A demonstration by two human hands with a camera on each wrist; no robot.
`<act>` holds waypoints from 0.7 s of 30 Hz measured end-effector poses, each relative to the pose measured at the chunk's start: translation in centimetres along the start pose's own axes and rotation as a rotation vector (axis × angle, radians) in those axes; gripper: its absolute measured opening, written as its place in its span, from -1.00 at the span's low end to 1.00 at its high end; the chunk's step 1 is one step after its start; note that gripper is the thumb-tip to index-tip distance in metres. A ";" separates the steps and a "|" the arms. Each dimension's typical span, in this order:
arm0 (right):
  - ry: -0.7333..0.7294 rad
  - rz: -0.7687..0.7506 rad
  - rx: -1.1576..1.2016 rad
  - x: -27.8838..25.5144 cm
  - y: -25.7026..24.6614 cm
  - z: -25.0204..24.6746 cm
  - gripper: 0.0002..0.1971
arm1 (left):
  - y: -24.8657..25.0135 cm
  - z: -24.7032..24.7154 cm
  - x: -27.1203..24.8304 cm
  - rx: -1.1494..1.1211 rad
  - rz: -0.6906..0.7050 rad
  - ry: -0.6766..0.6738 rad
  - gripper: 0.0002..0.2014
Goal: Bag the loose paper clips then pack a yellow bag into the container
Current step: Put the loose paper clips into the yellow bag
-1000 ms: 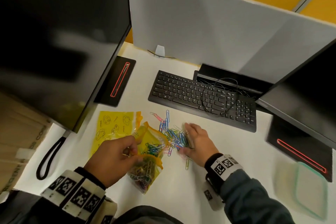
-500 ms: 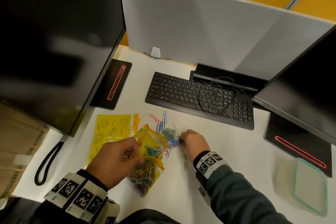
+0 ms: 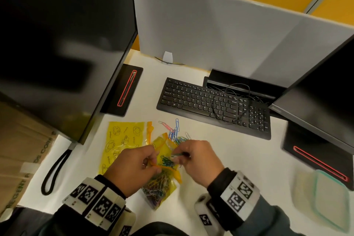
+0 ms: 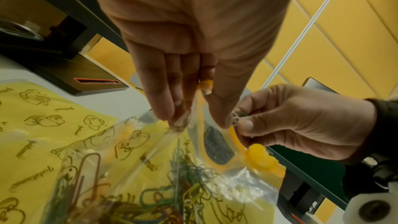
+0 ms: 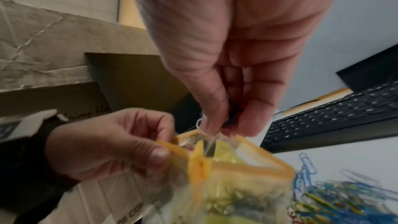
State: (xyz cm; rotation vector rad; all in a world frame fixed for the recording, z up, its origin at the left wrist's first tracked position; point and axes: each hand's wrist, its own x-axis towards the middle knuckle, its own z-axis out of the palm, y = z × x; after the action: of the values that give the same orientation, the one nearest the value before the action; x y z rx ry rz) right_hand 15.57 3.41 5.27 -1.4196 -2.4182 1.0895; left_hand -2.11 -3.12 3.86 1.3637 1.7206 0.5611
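A yellow zip bag partly filled with coloured paper clips lies in front of me with its mouth open. My left hand pinches the bag's orange zip edge and holds the mouth up. Over that opening, my right hand pinches a small bunch of paper clips. Loose paper clips lie on the desk just beyond the bag. A second, flat yellow bag lies to the left. The clear container with a green rim sits at the far right.
A black keyboard with a cable across it lies behind the clips. Monitors stand at left and right on black bases. A grey partition closes the back. A black cord loop lies at the left desk edge.
My right hand gathered clips from the loose pile and came back to the bag's mouth with them. My left hand kept holding the bag open.
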 end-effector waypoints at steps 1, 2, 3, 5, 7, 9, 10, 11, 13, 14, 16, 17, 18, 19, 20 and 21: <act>-0.025 0.006 -0.012 0.1 -0.3 0.4 -0.77 | 0.1 0.0 0.0 0.008 0.003 -0.002 -0.82; -0.024 0.032 0.003 0.3 -0.3 0.5 -0.70 | 0.2 0.0 0.0 0.012 0.009 -0.003 -0.82; 0.014 0.074 0.050 0.5 0.0 0.3 -0.66 | 0.2 -0.1 0.0 0.010 0.013 -0.002 -0.83; 0.127 0.180 0.133 0.5 1.7 -0.5 -0.61 | 0.2 -0.2 -0.1 -0.005 0.010 0.002 -0.83; 0.087 0.318 0.012 -0.1 4.7 -0.8 -0.42 | -0.1 -0.3 -0.2 -0.028 0.008 0.010 -0.79; -0.093 0.447 -0.140 -1.4 7.4 -0.1 -0.15 | -0.3 -0.4 -0.3 -0.043 0.011 0.016 -0.75; -0.144 0.481 -0.158 -1.9 8.3 0.5 -0.08 | -0.4 -0.5 -0.4 -0.046 0.013 0.020 -0.75; -0.147 0.492 -0.151 -2.3 9.0 1.0 -0.05 | -0.6 -0.5 -0.4 -0.048 0.012 0.025 -0.75; -0.079 0.476 -0.121 -2.0 9.8 1.6 -0.10 | -0.9 -0.4 -0.3 -0.055 0.008 0.035 -0.76; -0.043 0.466 -0.104 -1.4 9.9 1.8 -0.17 | -1.0 -0.4 -0.2 -0.060 0.006 0.038 -0.76; 0.013 0.447 -0.068 0.2 9.7 2.1 -0.32 | -1.1 -0.3 0.0 -0.061 0.003 0.038 -0.76; 0.035 0.431 -0.057 1.0 9.5 2.3 -0.39 | -1.1 -0.2 0.0 -0.064 0.001 0.038 -0.76; 0.050 0.401 -0.068 1.8 9.3 2.5 -0.46 | -1.2 -0.2 0.1 -0.070 -0.001 0.038 -0.75; 0.053 0.367 -0.093 2.5 8.9 2.6 -0.55 | -1.1 -0.3 0.1 -0.077 -0.003 0.038 -0.75; 0.052 0.340 -0.118 3.0 8.5 2.6 -0.64 | -1.1 -0.3 0.1 -0.080 -0.005 0.035 -0.75; 0.052 0.320 -0.128 3.4 8.2 2.4 -0.68 | -1.1 -0.4 0.1 -0.082 -0.005 0.032 -0.75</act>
State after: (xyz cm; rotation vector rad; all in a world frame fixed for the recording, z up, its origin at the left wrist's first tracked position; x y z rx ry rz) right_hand 18.43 7.32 -2.53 -1.9019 -2.3152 0.9531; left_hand -3.04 -3.33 3.20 1.2986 1.7074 0.6469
